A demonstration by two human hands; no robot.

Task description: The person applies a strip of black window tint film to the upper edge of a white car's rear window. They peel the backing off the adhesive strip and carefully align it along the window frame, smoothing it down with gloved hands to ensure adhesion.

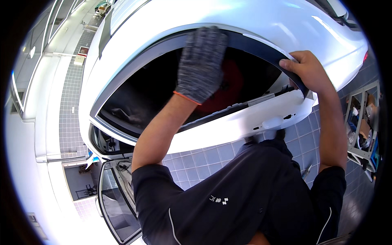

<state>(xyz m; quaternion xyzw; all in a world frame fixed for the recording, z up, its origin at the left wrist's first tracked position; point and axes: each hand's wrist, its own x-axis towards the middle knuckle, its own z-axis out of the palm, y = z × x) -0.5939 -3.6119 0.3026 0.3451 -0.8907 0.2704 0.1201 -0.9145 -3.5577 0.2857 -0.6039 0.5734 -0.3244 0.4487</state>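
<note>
My left hand [202,63], in a grey knit glove with an orange cuff, lies flat with its fingers stretched against the upper window frame of a white car [175,143]. A dark trim strip or film [261,51] curves along that frame, with a thin pale edge beside it. At the rear corner of the window my bare right hand [308,71] grips the dark strip, thumb on its near face and fingers behind. Under my left hand is the dark side window opening [151,90]; something red shows inside. The door's handle area [273,122] sits below my right hand.
A metal shelf cart [361,126] with assorted items stands at the right. Near my right side a slim tool [307,171] lies on the tiled floor [196,165]. At lower left is a car door [116,200] with a framed window. A white wall runs along the left.
</note>
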